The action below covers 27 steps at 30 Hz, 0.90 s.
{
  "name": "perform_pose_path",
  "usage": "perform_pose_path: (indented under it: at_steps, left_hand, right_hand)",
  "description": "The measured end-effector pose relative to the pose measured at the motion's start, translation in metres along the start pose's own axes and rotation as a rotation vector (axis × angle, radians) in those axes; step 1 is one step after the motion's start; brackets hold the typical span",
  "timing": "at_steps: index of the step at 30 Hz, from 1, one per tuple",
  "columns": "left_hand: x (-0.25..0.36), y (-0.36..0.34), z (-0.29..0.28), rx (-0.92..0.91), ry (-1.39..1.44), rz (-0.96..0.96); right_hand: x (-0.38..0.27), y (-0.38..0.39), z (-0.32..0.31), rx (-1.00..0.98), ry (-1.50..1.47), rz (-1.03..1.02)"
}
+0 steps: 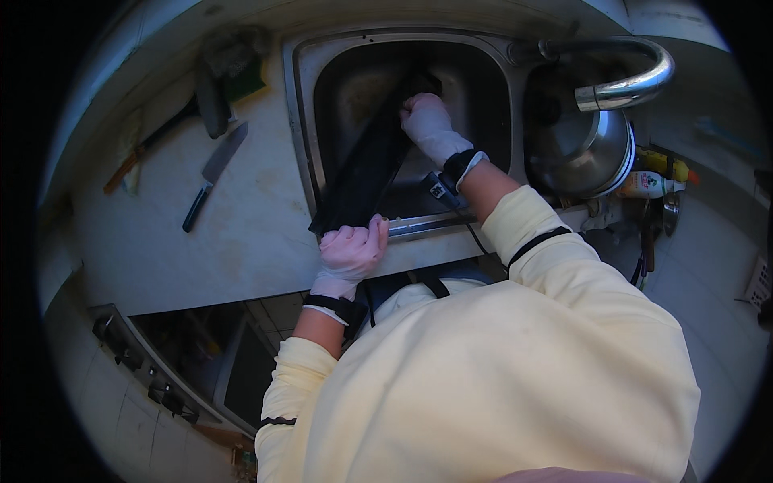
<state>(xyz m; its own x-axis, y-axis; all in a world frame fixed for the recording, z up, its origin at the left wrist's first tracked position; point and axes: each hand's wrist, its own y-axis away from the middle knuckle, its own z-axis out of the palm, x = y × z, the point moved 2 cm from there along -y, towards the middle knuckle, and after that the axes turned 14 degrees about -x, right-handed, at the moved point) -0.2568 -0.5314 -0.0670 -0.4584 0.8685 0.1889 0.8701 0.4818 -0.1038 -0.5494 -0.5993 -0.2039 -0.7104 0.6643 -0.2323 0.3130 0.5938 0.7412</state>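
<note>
A long, flat black panel (366,173) lies slanted in the steel sink (302,105), its near end resting over the front rim. My left hand (353,253), in a thin pale glove, is closed on that near end with the thumb up along its edge. Deeper in the sink, my gloved right hand (429,125) is closed in a fist against the panel's far right side. What its fingers hold, if anything, is hidden. A small dark device (441,191) with a cable sits at my right wrist by the sink's front edge.
On the counter (250,266) to the left lie a kitchen knife (216,177) and a dark, long-handled tool (153,143). A curved chrome faucet (636,88) arches over a metal pot (592,157) at the right. Beside the pot stands a white bottle (644,185). A stove (153,374) is at lower left.
</note>
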Motion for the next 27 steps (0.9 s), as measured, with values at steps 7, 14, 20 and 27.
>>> perform_pose_path:
  at_steps: [7,14,20,27]
  left_hand:
    - [0.001,-0.003,-0.006,-0.012,0.002,0.014]
    - [-0.001,-0.001,-0.003,0.009,0.003,0.015]
    - [0.000,-0.003,-0.003,0.019,-0.005,0.003]
    - [0.001,-0.001,-0.001,0.036,-0.001,-0.003]
  right_hand:
    - [0.009,-0.017,-0.009,-0.021,-0.210,0.047]
    - [-0.014,0.001,-0.019,-0.139,-0.056,0.029]
    - [-0.022,0.020,-0.027,-0.150,-0.210,0.165]
    - [-0.015,0.012,-0.027,-0.045,-0.388,0.159]
